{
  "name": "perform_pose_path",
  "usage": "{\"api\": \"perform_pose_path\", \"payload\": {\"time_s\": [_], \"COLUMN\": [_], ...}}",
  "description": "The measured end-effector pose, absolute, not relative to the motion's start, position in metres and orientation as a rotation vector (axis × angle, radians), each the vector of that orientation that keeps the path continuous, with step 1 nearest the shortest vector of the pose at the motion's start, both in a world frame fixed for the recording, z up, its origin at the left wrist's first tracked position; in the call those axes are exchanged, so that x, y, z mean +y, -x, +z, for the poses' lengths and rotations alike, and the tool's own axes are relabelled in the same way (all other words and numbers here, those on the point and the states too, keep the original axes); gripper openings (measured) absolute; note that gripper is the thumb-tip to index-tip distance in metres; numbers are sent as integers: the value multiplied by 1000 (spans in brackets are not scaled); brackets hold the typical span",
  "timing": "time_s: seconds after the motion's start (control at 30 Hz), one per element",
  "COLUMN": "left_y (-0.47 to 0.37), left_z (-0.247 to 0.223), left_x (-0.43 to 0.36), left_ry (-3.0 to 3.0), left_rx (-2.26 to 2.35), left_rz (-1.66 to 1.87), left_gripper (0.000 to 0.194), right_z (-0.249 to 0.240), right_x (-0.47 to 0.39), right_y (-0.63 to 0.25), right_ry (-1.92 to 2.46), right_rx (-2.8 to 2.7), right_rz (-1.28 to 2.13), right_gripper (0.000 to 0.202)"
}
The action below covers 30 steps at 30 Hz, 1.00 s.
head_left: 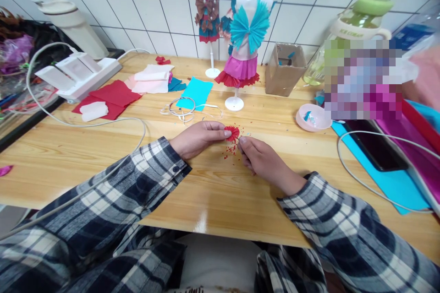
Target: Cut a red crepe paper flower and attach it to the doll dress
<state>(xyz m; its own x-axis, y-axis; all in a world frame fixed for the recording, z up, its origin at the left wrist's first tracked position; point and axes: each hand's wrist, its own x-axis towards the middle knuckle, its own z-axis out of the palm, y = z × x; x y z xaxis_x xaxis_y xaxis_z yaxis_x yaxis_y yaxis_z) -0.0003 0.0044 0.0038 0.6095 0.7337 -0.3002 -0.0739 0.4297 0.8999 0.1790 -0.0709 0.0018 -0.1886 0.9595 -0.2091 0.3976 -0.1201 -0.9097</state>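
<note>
Between thumb and fingers, my left hand (202, 137) pinches a small red pleated paper flower (232, 133) above the table. My right hand (259, 155) is closed just to the flower's right, around something small and thin whose tip points at the petals; the fist hides most of it. Tiny red paper scraps (229, 149) lie scattered beneath the flower. Behind the hands stands a white mini dress form (237, 50) wearing a turquoise pleated paper bow, a magenta skirt and a red hem. Left of it is a second dress form (208, 9) in turquoise, brown and red.
Turquoise paper (195, 93), a coil of thin cord (182, 106) and red paper (115, 96) lie beyond my left hand. A power strip (80, 75) trails a white cable (137, 121) over my left arm. To the right are a cardboard box (284, 71), pink bowl (311, 121) and phone (378, 146).
</note>
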Motion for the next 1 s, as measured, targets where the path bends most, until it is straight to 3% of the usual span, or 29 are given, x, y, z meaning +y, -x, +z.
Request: {"api": "perform_pose_path", "payload": {"time_s": [1.0], "left_y": [7], "left_z": [2], "left_x": [10], "left_ry": [-1067], "left_rx": [733], "left_rz": [476], "left_gripper": [17], "right_z": [9], "right_x": [-70], "right_y": [-183], "right_ry": [1486], "right_rx": [-1615], "right_rz": [1416], "right_gripper": [41]}}
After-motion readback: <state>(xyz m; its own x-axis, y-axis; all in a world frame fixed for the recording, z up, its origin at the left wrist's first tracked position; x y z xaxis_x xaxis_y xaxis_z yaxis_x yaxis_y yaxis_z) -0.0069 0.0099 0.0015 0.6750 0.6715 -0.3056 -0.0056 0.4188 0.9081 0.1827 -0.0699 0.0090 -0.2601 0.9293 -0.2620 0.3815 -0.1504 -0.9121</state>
